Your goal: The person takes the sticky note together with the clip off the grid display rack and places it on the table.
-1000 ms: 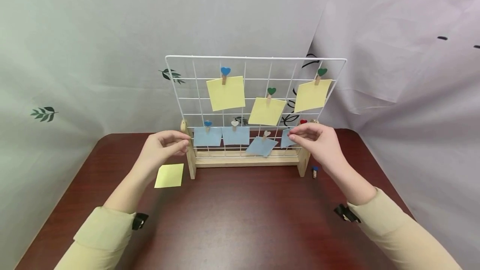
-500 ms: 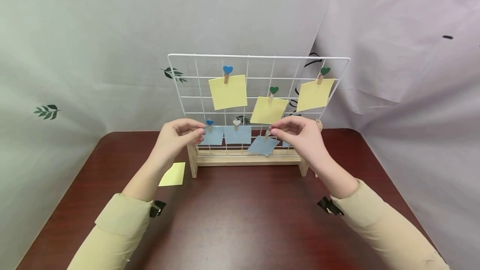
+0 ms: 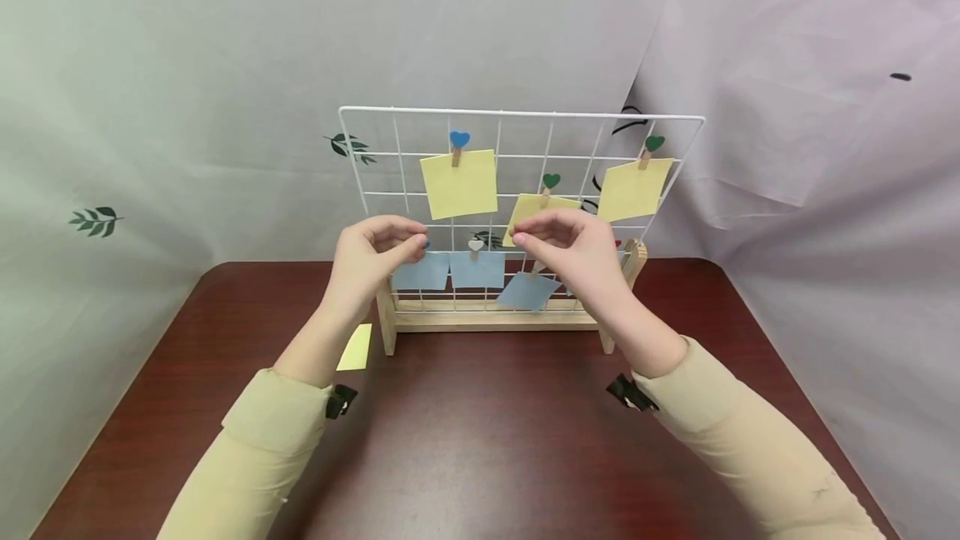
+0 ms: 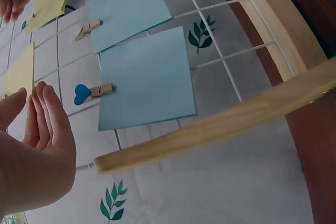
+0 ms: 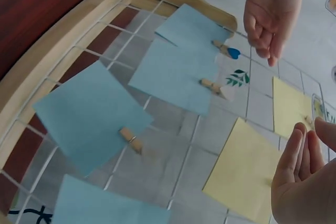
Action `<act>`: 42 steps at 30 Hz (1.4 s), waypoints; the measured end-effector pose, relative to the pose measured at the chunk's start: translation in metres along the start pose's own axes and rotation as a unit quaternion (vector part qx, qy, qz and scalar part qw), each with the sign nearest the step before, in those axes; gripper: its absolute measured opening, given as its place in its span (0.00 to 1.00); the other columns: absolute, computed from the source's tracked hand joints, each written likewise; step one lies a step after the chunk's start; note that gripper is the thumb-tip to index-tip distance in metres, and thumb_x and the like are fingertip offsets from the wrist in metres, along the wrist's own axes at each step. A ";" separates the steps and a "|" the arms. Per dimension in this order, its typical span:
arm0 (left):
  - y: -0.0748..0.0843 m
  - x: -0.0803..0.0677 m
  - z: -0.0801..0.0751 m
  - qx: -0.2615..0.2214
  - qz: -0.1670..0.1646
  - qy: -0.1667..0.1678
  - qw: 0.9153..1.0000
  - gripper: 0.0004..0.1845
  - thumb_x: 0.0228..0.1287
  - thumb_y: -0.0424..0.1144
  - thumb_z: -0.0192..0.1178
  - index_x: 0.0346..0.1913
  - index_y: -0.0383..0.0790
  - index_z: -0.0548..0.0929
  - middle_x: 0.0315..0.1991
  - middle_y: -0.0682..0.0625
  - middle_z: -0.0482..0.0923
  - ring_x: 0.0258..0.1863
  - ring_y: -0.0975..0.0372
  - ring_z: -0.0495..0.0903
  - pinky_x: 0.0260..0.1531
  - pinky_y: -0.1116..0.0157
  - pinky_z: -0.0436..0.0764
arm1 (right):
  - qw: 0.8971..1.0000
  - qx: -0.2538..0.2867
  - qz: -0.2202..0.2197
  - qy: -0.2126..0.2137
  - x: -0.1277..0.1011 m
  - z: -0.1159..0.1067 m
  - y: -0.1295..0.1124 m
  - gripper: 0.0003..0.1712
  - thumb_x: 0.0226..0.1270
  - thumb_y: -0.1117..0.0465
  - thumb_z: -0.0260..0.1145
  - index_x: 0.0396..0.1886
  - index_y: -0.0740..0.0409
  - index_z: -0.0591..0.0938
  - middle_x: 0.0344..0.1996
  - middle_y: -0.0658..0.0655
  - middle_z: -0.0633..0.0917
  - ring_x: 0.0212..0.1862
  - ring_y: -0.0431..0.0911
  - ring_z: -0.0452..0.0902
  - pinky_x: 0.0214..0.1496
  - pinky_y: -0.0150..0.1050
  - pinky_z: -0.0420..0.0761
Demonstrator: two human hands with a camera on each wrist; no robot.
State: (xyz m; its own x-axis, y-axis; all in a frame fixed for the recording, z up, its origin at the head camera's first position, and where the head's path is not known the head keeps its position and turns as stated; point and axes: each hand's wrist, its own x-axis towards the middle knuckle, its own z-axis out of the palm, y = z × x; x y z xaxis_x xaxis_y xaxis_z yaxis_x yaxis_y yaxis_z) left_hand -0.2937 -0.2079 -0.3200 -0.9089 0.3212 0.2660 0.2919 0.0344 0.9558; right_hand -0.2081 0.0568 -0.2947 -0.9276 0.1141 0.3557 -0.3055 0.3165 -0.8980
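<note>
both arms wear long, pale yellowish-beige sleeves with cuffs that end just short of the wrists. a small black strap or clip sits at each cuff. the left hand (image 3: 372, 255) and right hand (image 3: 572, 250) are bare, with no rings or gloves.

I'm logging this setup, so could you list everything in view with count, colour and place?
Wire grid: one, white, upright in a wooden base on the table.
Yellow notes: three, clipped to the upper grid.
Blue notes: four, lower row, the rightmost mostly hidden.
Loose yellow note: one, on the table left of the base.
Heart pegs: one per clipped note.
Left hand: fingers together near the blue-heart peg.
Right hand: raised at the middle yellow note.
</note>
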 end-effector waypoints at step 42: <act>0.016 0.016 0.028 0.027 0.025 0.083 0.996 0.11 0.71 0.31 0.69 0.49 0.25 0.89 0.41 0.31 0.91 0.29 0.74 0.90 0.35 0.74 0.89 | 0.985 0.068 -0.117 0.106 0.051 0.046 -0.051 0.16 0.67 0.71 0.76 0.53 0.70 0.89 0.51 0.66 0.92 0.53 0.53 0.92 0.57 0.36 0.90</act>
State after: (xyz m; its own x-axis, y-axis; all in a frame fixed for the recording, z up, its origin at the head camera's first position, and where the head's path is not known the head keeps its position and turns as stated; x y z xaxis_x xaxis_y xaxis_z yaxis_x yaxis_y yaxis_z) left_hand -0.2956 -0.1754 -0.3039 -0.9280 0.1637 0.3346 0.3498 0.0739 0.9339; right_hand -0.2494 0.0028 -0.2424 -0.7664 0.2520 0.5909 -0.5456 0.2300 -0.8058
